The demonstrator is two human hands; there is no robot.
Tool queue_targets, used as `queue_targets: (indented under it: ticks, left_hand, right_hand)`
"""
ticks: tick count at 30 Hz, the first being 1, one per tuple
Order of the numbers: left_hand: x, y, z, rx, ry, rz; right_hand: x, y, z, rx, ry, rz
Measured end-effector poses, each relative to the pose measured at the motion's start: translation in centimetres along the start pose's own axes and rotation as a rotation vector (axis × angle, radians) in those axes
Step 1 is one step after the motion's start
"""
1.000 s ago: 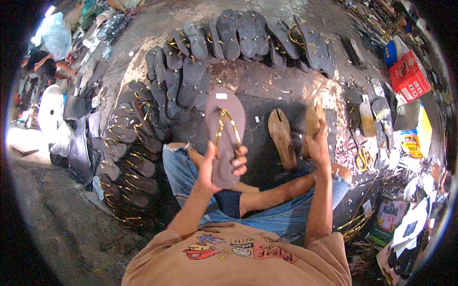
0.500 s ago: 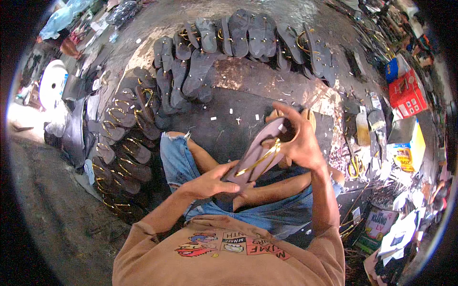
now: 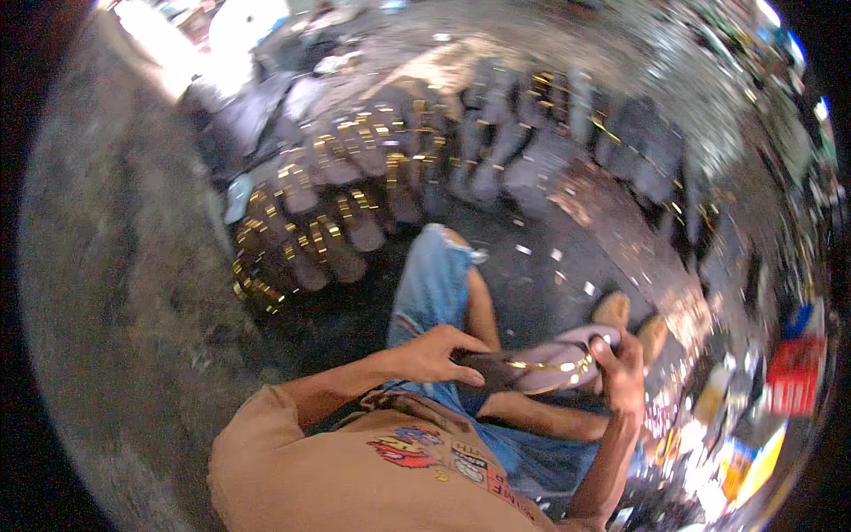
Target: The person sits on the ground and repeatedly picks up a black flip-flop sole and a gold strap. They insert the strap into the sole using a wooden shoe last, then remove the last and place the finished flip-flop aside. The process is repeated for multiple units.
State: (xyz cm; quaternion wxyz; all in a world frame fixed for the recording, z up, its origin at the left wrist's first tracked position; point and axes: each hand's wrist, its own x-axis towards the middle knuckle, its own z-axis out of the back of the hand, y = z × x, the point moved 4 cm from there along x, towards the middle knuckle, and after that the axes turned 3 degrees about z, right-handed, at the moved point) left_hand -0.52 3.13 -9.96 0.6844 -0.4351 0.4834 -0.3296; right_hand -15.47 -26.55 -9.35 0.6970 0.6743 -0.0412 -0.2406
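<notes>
A greyish-purple sandal (image 3: 545, 379) with shiny gold straps lies crosswise over my lap. My left hand (image 3: 436, 356) grips its dark end, thumb on top. The other end is held by my right hand (image 3: 623, 368), its thumb pressed near the edge and the fingers partly hidden behind. Motion blur keeps me from telling whether a second sole lies against it. Just beyond my right hand stand two tan foot-shaped pieces (image 3: 612, 310). My bent knee in torn blue jeans (image 3: 430, 279) is left of them.
Several gold-strapped sandals (image 3: 332, 244) lie in rows at the left. Dark soles (image 3: 523, 168) curve around the far side of a dark mat (image 3: 505, 275), which carries small white scraps (image 3: 557, 254). At the right are a red box (image 3: 795, 374) and a yellow-and-white box (image 3: 753, 470).
My view has swung left, so the scene sits farther right and is blurred. The sandal has turned from steeply slanted to nearly level, with both hands still on it.
</notes>
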Motion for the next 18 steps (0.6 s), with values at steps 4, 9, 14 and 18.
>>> queue_targets:
  ticks: [4,9,14,18]
  left_hand:
    - [-2.5,3.1,4.4,0.032,-0.304,0.025]
    - [-10.4,10.9,20.1,-0.632,-1.356,-0.119]
    - [-15.7,20.7,31.5,-0.716,-1.549,-0.133]
    - [-13.9,22.5,31.4,-0.252,-1.844,0.125]
  right_hand:
    - [1.4,-2.1,-4.3,0.232,0.013,-0.073]
    - [2.8,-4.2,-1.3,0.059,-0.033,-0.042]
    - [3.7,-11.3,4.3,0.072,-0.117,-0.059]
    - [3.1,-8.5,2.0,0.22,-0.175,-0.051]
